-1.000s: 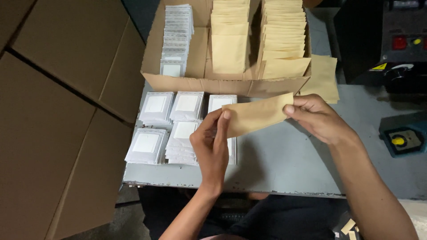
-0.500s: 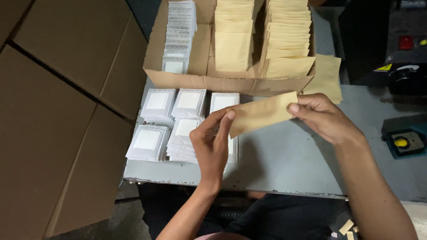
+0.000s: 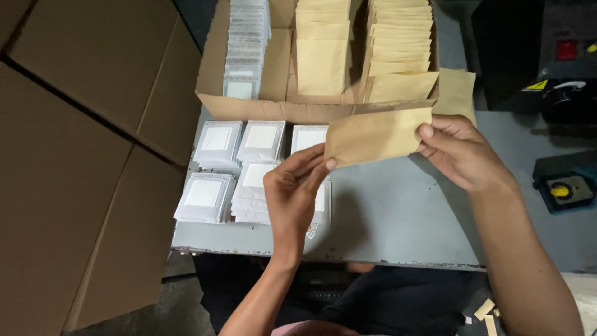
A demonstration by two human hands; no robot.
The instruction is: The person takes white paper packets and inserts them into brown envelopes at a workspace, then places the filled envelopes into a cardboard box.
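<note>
1. Both hands hold one brown paper envelope (image 3: 378, 135) at mid-frame, above the grey table (image 3: 398, 218).
2. Left hand (image 3: 292, 193) pinches its lower left corner; right hand (image 3: 460, 152) grips the right edge.
3. Looks light, thin, floppy — best held by the edges.
4. White packets (image 3: 216, 142) lie stacked left — a cardboard box (image 3: 273, 109) sits above.

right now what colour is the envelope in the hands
Plain tan-brown kraft, no pattern; the envelope shows best in the head view, held between left hand and right hand.
</note>
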